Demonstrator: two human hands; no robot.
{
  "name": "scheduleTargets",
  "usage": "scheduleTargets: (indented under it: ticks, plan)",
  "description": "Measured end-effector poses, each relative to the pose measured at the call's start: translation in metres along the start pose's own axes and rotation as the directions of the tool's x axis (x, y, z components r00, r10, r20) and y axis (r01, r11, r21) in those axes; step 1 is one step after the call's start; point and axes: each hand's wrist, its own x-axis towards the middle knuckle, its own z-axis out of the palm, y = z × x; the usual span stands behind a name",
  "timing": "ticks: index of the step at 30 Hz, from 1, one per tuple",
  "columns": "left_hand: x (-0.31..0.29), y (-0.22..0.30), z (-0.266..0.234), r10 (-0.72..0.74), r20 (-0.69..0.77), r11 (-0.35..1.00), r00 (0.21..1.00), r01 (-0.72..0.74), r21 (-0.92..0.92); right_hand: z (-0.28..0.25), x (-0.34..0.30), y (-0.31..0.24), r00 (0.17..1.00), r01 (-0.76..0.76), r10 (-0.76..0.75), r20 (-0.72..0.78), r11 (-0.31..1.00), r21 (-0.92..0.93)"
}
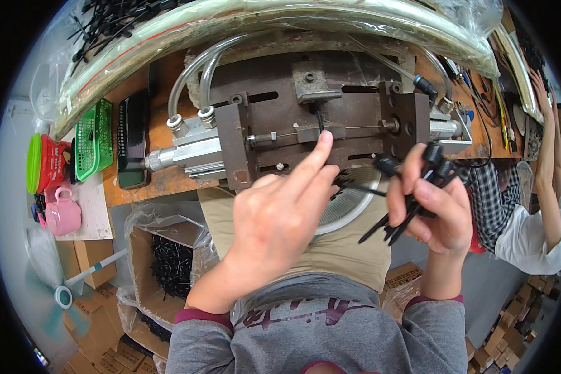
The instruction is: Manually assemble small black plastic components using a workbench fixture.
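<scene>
My left hand [287, 206] reaches over a brown metal fixture [274, 109], its index finger stretched out. That fingertip touches or nearly touches a thin black part [320, 119] standing on the small block at the middle. The left thumb is hidden, and I see nothing held there. In my right hand [439, 212], closed and raised to the right of the fixture, is a bunch of black plastic stems [411, 215] with thicker heads. Between the hands, partly covered, a pale round basket [349, 215] sits over my lap with black pieces in it.
Air cylinders [193, 156] with clear hoses [179, 78] flank the fixture. Below left, a lined carton [142, 274] holds black pieces. A green basket [95, 140] and pink mug [63, 212] stand left. Long plastic-wrapped rolls [280, 17] span the back. Another person's arm [545, 143] shows right.
</scene>
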Motion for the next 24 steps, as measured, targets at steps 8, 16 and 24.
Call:
scheduleTargets:
  ticks: [8, 16, 24]
  plan:
    - [0.011, 0.006, -0.035, -0.049, 0.250, 0.616, 0.967, 0.226, -0.755, 0.008, 0.006, 0.001, 0.966, -0.135, 0.126, 0.226, 0.991, 0.023]
    - [0.002, -0.004, -0.037, -0.057, 0.208, 0.485, 0.976, 0.209, -0.849, 0.008, 0.009, 0.002, 0.960, -0.104, 0.112, 0.255, 0.994, -0.047]
    - [-0.009, -0.005, -0.044, -0.033, -0.065, 0.834, 0.997, -0.009, -0.551, -0.007, -0.007, -0.005, 0.952, 0.276, -0.292, -0.090, 0.948, -0.157]
